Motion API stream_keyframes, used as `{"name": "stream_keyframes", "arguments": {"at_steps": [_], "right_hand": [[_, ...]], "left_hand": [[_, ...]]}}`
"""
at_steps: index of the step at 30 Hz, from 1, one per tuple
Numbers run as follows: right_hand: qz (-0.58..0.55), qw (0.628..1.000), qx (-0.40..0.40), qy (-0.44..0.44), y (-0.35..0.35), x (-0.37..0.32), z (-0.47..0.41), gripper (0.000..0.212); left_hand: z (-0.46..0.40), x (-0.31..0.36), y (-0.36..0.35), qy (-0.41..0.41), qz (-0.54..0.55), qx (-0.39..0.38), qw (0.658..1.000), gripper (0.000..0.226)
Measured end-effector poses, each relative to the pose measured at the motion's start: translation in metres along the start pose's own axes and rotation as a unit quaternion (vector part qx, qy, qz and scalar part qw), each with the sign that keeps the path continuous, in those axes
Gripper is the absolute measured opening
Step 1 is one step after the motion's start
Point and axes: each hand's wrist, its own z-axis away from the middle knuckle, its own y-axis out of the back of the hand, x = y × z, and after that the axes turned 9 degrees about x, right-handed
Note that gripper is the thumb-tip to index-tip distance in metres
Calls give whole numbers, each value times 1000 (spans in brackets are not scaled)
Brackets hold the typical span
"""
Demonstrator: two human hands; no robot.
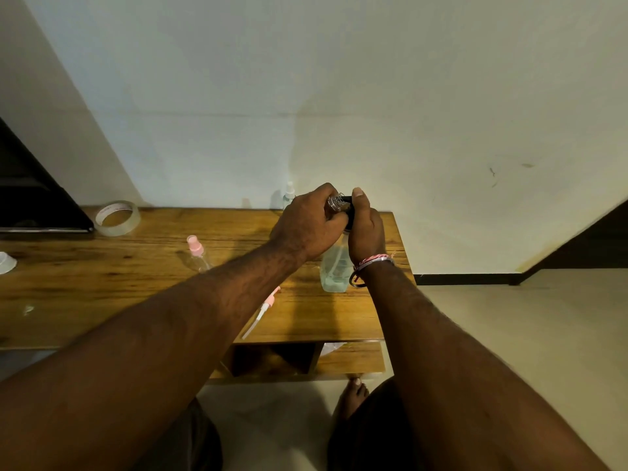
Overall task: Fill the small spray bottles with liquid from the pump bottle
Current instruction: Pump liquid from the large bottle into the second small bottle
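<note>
Nearest me, one bare foot (355,394) shows on the pale floor (509,334), just below the table's lower shelf (350,360). Floor lies open to my right, past the table's right edge.

On the wooden table (102,294) I count one loose spray head with its dip tube (260,312), lying near the front edge beside my left forearm. Farther in stands one small spray bottle with a pink cap (196,254), clear and upright, apart from the rest. Right of it stands the one pump bottle (334,270), clear with pale liquid low inside, close to the table's right edge.

Both my hands meet at its top. My left hand (307,224) is curled round a small clear bottle (337,203), held tilted at the black pump head (349,210). My right hand (365,229) wraps the pump bottle's neck, thumb up against the pump head. Bands (372,261) circle that wrist.

At the back edge, against the wall, stands a second capped small spray bottle (289,195), white-topped. So three small bottles in all, one in hand.

Far left: one roll of clear tape (117,218), one white object (6,262) cut by the frame, and a dark slab (30,195) I cannot identify. The wall (373,96) behind is plain, with a dark skirting (469,278) at floor level.
</note>
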Motion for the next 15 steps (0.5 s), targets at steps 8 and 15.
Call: {"name": "stream_keyframes", "arguments": {"at_steps": [8,15], "right_hand": [[1,1000,-6,11,2,-2,1,49],[0,1000,-4,3,0,-2,2,52]], "left_hand": [[3,-1,1,-4,-17,-6,1000,23],[1,1,1,0,-3,3,1000,19]]}}
